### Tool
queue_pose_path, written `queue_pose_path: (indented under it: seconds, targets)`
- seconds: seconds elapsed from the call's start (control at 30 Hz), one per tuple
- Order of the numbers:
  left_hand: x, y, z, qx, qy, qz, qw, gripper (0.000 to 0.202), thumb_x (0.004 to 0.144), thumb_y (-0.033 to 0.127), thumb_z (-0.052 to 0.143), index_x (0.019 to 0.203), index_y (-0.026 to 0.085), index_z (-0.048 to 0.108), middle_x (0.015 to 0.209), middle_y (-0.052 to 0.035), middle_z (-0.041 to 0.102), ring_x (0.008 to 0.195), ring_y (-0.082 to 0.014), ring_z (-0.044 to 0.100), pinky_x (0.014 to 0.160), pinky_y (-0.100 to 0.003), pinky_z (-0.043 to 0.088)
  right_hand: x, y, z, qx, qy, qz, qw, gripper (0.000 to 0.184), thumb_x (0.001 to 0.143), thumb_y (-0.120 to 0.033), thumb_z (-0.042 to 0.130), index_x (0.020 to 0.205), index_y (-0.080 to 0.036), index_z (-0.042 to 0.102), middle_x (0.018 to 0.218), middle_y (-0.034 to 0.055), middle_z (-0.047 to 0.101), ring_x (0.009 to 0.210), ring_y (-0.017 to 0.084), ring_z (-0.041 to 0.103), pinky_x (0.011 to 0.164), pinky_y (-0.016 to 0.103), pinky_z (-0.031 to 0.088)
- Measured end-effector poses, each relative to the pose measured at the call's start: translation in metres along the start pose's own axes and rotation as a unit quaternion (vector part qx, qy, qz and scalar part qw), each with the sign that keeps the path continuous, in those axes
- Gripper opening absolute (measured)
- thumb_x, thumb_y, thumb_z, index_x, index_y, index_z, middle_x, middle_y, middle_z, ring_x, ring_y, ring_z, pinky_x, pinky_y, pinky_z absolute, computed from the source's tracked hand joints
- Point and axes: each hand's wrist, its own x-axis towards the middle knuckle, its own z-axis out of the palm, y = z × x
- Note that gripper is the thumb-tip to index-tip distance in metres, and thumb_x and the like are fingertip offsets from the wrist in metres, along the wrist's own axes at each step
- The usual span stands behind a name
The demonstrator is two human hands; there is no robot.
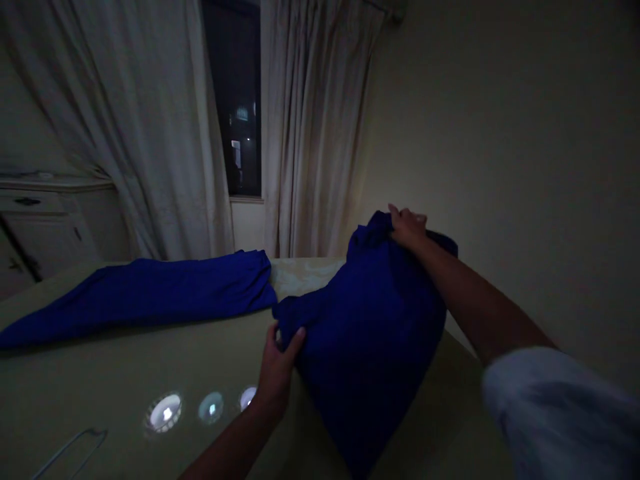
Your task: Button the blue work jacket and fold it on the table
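A dark blue cloth garment (370, 320) hangs between my two hands at the right of the table, its lower end narrowing to a point near the bottom of the view. My left hand (281, 367) pinches its left corner between thumb and fingers. Higher up and to the right, my right hand (407, 227) grips the bunched upper edge. To the left, a second blue garment (165, 290) lies stretched out along the far side of the table. The exact kind of either garment cannot be made out in the dim light.
The glossy pale table (125, 373) reflects several ceiling lights. A wire hanger (75, 453) lies at its near left. Behind are long curtains (320, 133), a dark window (240, 100) and a pale cabinet (55, 227). A wall (525, 167) stands close on the right.
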Motion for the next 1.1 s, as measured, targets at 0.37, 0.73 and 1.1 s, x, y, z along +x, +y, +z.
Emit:
queue_pose_path:
  seconds: [0.37, 0.73, 1.1]
  targets:
    - [0.029, -0.028, -0.072, 0.364, -0.123, 0.112, 0.917, 0.048, 0.090, 0.050, 0.061, 0.127, 0.021, 0.061, 0.118, -0.0144, 0.070, 0.083, -0.0219, 0.068, 0.074, -0.037, 0.055, -0.145, -0.102, 0.173, -0.021, -0.260, -0.063, 0.963, 0.084, 0.093, -0.070, 0.060, 0.151, -0.011, 0.051, 0.145, 0.0278, 0.055, 0.133, 0.046, 0.053, 0.107, 0.054, 0.044]
    - [0.147, 0.036, -0.086, 0.784, 0.013, 0.193, 0.590, 0.053, 0.101, 0.042, 0.042, 0.143, 0.013, 0.058, 0.139, -0.0213, 0.060, 0.123, -0.0388, 0.058, 0.092, -0.046, 0.049, -0.232, 0.013, 0.132, -0.141, -0.271, 0.003, 0.952, 0.050, 0.094, -0.001, 0.039, 0.130, -0.019, 0.069, 0.122, 0.0176, 0.073, 0.114, 0.033, 0.070, 0.097, 0.046, 0.050]
    - [0.070, 0.065, -0.048, 0.664, 0.019, 0.325, 0.673, 0.037, 0.104, 0.032, 0.035, 0.110, 0.019, 0.069, 0.109, -0.0118, 0.072, 0.099, -0.0270, 0.068, 0.085, -0.036, 0.049, -0.272, -0.044, 0.144, 0.542, -0.280, 0.211, 0.764, 0.066, 0.095, -0.074, 0.048, 0.137, -0.023, 0.058, 0.143, 0.0169, 0.063, 0.128, 0.033, 0.064, 0.106, 0.052, 0.051]
